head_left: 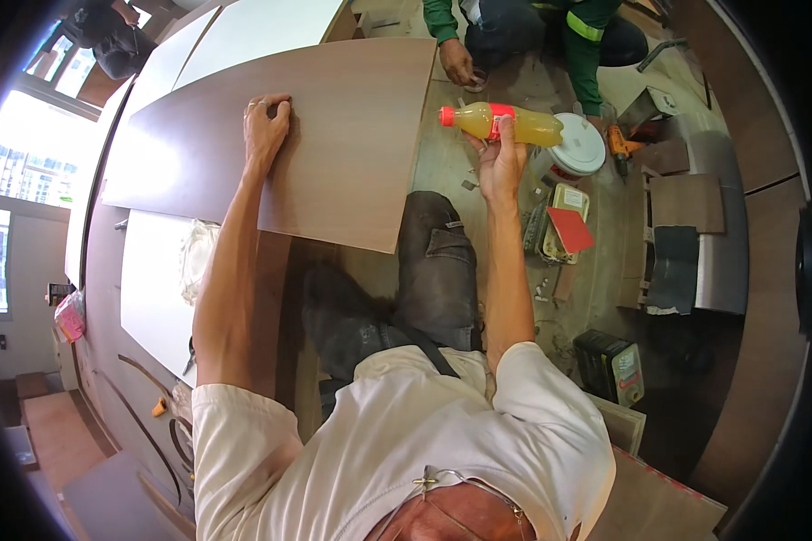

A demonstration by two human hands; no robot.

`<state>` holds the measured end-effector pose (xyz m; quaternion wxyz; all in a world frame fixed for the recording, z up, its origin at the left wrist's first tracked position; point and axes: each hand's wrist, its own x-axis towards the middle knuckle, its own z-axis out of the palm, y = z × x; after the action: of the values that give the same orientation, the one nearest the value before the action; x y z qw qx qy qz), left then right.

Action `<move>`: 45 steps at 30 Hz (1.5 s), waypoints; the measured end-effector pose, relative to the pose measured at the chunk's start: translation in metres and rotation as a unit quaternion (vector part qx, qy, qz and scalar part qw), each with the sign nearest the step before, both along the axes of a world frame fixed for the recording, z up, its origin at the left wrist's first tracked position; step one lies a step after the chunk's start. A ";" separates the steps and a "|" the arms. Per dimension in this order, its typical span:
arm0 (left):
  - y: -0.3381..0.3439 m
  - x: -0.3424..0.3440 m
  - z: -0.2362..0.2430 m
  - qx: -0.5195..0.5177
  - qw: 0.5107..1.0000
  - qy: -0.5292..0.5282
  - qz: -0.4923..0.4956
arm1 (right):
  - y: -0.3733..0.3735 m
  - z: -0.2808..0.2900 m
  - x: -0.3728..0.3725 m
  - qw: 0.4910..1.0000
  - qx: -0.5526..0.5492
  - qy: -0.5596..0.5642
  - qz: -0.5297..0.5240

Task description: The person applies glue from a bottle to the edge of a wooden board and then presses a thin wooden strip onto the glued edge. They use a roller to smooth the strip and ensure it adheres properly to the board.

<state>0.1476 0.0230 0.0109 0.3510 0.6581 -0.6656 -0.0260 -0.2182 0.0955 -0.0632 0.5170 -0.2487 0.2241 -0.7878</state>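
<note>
My right hand (501, 167) is closed around a plastic bottle (534, 129) of yellow liquid with a red cap and red label. The bottle lies almost level, its cap pointing left. On a large brown wood-grain panel (352, 135) rests my left hand (267, 126), its fingers curled in with the thumb against them. Whatever may be inside those fingers is hidden. The panel's right edge ends just left of the bottle.
A co-worker in a green sleeve (584, 63) crouches ahead. Right of my right hand are a white-lidded bucket (579, 144), an orange drill (619, 144), a tin with a red sheet (568, 230) and a dark can (609, 365). White panels (253, 36) lie at the far left.
</note>
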 end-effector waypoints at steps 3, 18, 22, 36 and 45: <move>-0.001 0.000 0.000 0.006 1.000 0.008 -0.001 | -0.001 -0.001 0.003 1.000 0.005 -0.007 0.027; 0.000 0.002 -0.004 -0.011 1.000 0.016 -0.004 | 0.040 -0.004 0.031 0.996 -0.001 0.078 -0.050; -0.002 -0.005 -0.001 -0.014 1.000 0.020 -0.009 | 0.011 -0.006 0.027 0.993 -0.022 0.084 -0.086; 0.000 -0.007 0.003 -0.019 1.000 0.001 -0.012 | -0.037 -0.002 0.017 0.991 -0.026 0.081 -0.105; -0.001 0.000 -0.005 0.025 0.999 0.028 0.012 | 0.005 0.003 0.032 0.998 -0.009 0.030 -0.056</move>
<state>0.1472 0.0218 0.0060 0.3531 0.6739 -0.6464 -0.0572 -0.1866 0.1008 -0.0599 0.4631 -0.2640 0.2458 -0.8096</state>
